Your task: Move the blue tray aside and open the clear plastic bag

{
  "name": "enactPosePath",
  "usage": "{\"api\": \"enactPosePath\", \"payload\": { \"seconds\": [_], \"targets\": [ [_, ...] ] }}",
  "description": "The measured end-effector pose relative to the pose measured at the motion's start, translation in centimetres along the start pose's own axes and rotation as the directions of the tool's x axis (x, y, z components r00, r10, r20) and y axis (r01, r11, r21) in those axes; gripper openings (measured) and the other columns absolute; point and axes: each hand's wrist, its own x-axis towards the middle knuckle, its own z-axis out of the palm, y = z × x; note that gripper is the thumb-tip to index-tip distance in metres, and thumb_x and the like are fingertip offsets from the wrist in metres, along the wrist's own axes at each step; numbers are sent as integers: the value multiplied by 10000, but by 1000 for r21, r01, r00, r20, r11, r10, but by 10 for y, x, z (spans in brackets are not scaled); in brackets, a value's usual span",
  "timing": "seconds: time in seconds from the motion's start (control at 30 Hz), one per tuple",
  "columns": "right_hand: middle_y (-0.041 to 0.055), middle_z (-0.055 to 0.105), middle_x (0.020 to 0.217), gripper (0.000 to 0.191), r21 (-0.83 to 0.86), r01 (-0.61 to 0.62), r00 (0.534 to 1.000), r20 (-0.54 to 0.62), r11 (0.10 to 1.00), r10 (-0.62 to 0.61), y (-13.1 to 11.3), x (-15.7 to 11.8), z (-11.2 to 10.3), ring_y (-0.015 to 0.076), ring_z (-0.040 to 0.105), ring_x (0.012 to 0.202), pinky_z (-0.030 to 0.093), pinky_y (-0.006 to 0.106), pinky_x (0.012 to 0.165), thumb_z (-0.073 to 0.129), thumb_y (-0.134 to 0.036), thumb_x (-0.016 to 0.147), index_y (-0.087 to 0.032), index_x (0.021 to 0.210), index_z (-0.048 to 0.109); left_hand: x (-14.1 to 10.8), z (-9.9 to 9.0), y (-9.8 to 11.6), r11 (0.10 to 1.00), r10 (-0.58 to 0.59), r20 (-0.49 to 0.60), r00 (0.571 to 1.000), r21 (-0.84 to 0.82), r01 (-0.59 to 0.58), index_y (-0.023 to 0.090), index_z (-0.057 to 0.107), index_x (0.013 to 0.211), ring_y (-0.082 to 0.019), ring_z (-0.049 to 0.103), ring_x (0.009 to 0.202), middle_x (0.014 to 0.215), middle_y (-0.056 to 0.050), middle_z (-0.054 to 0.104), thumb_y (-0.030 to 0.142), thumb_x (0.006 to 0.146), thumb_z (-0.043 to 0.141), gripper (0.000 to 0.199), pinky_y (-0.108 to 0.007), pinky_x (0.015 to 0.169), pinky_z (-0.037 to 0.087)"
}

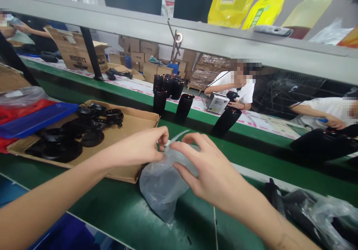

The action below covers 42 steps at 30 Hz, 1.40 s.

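A cloudy, see-through plastic bag (165, 184) stands on the green work surface, with something dark showing at its lower edge. At its upper left, my left hand (148, 145) has thumb and fingers pinched on the bag's top edge. My right hand (200, 160) is at the bag's upper right, thumb and fingers apart in a curve beside the plastic. A thin strip of the bag sticks up between the two hands. What lies inside the bag is too blurred to name.
Left, a cardboard tray (131, 125) holds black round parts (58, 145) beside a blue tray (41, 119). Black cylinders (184, 106) stand beyond the bag. Bagged black items (304, 209) lie right. A metal shelf (195, 37) crosses above; people sit across.
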Motion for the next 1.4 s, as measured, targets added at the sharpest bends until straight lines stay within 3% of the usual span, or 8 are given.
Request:
{"api": "enactPosePath", "payload": {
  "seconds": [0.3, 0.47, 0.63, 0.77, 0.9, 1.0, 1.13, 1.4],
  "targets": [
    [57, 463, 770, 259, -287, 250, 921, 365, 925, -135, -3, 27, -13, 278, 481, 722, 471, 396, 654, 811, -333, 849, -167, 858, 613, -6, -2, 6, 998, 9, 89, 996, 67, -15, 249, 627, 1076, -176, 585, 637, 708, 28, 631, 179, 818, 465, 313, -261, 551, 363],
    [51, 445, 810, 283, -239, 370, 909, 291, 898, -297, -9, -4, -9, 252, 429, 730, 411, 398, 679, 795, -289, 853, -152, 888, 550, -27, 1, 20, 993, 63, 112, 992, 88, -73, 263, 616, 1007, -170, 584, 619, 608, 50, 562, 169, 834, 463, 249, -251, 504, 330],
    [77, 405, 737, 99, -262, 491, 869, 211, 831, -447, -15, -14, -1, 243, 379, 672, 391, 383, 651, 614, -80, 832, -116, 789, 533, -19, 16, 31, 850, 274, 91, 957, 443, -286, 219, 530, 1196, -240, 651, 632, 783, -12, 684, 157, 814, 544, 387, -287, 482, 322],
    [97, 480, 791, 128, -271, 432, 893, 260, 860, -366, -14, -7, -4, 280, 478, 762, 463, 426, 776, 697, -131, 804, -109, 805, 571, 0, 27, 34, 764, 359, 147, 922, 521, -380, 161, 559, 1243, -277, 648, 591, 698, -53, 668, 83, 791, 490, 464, -310, 497, 341],
    [9, 428, 606, 229, -320, 229, 920, 380, 919, -97, -6, 1, -8, 228, 430, 484, 325, 311, 449, 766, -297, 806, -176, 811, 572, 7, 24, 32, 829, 322, 132, 938, 439, -346, 131, 524, 1307, -226, 606, 554, 628, -16, 604, 60, 789, 443, 529, -272, 463, 330],
    [20, 458, 587, 238, -335, 180, 916, 400, 925, -33, -5, 8, -7, 214, 459, 477, 274, 259, 464, 730, -347, 834, -164, 812, 579, 7, 23, 28, 928, 300, 157, 941, 182, -326, 216, 465, 1362, -137, 557, 533, 596, 68, 550, 50, 797, 426, 590, -198, 452, 349],
    [24, 416, 543, 339, -316, 208, 913, 402, 926, -68, -8, 7, -3, 188, 431, 440, 231, 241, 447, 754, -341, 816, -141, 721, 498, 4, 24, 18, 960, 203, 171, 964, -228, -162, 293, 460, 1373, -78, 355, 426, 496, 138, 386, 26, 765, 449, 665, -161, 420, 275],
    [4, 392, 655, 397, -135, 224, 965, 172, 965, -199, 2, -33, 25, 206, 363, 509, 207, 322, 469, 813, -232, 689, -186, 771, 427, -10, 29, 0, 896, 96, 276, 956, -442, 38, 332, 587, 1279, -64, 255, 472, 542, 114, 285, 8, 785, 430, 611, -155, 429, 225]
  ]
}}
